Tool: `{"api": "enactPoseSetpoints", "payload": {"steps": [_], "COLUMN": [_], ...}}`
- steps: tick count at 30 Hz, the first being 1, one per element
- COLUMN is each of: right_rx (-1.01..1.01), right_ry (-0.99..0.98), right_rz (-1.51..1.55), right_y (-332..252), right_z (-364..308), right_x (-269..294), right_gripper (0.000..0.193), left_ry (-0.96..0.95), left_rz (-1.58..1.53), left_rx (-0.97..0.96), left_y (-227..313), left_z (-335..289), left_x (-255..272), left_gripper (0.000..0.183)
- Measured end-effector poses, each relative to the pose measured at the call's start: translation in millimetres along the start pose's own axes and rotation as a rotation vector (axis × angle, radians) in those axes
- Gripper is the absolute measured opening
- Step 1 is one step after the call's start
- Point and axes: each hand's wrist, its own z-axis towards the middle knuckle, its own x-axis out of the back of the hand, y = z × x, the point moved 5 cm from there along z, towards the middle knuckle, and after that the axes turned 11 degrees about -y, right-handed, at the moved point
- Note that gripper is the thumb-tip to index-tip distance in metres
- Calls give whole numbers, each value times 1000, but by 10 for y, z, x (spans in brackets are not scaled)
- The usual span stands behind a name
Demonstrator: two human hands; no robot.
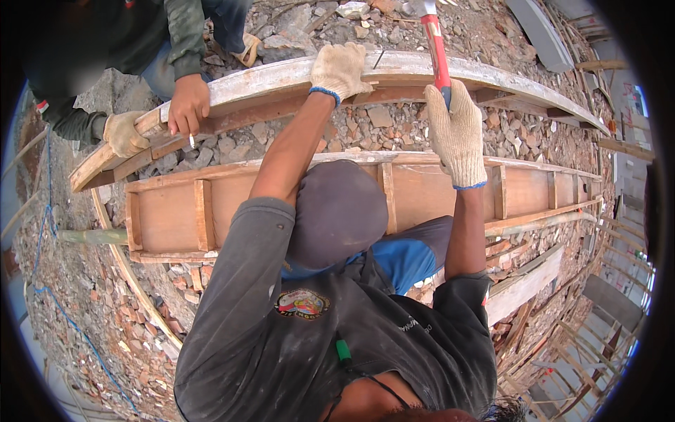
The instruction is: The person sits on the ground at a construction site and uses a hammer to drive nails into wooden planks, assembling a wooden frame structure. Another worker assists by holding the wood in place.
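Broken brick and stone rubble (116,309) covers the ground all around me. Across the top of my view runs the upper wooden frame (260,81), long and gently curved, its upper edge pale and worn. Nearer me lies the lower wooden frame (165,218), a long shallow panel with short crosspieces, partly hidden by my arms and my bent, dark grey knee (341,211).

At upper left, a co-worker (140,42) in dark sleeves has a gloved hand (126,133) on the upper frame's left end and a bare hand (188,104) over its edge, with a small white stick (192,141) just below the fingers.

I wear cream knitted gloves with blue cuffs. My left hand (339,72) is folded over the upper frame's edge near its middle, fingers bent, holding the wood. My right hand (455,133) is closed around the dark lower end of a red-handled hammer (436,53), its head pointing away from me and partly cut off above. Between my hands, close to my left, a thin dark nail (379,59) stands tilted at the frame's pale edge.
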Motion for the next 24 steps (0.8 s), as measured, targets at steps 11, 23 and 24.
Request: {"api": "enactPoseSetpoints", "payload": {"steps": [11,23,24], "right_rx": [-1,-37,-62], "right_ry": [-206,-140,-92], "right_rz": [-65,-199,-137], "right_y": [-8,342,152], "right_z": [162,183,102], "right_x": [38,-114,42], "right_gripper": [39,30,30], "left_ry": [20,7,5], "left_rz": [49,-2,6], "left_rx": [0,6,26], "left_y": [-45,2,-13], "left_z": [44,-31,4], "left_x": [11,11,-86], "left_gripper": [85,81,79]}}
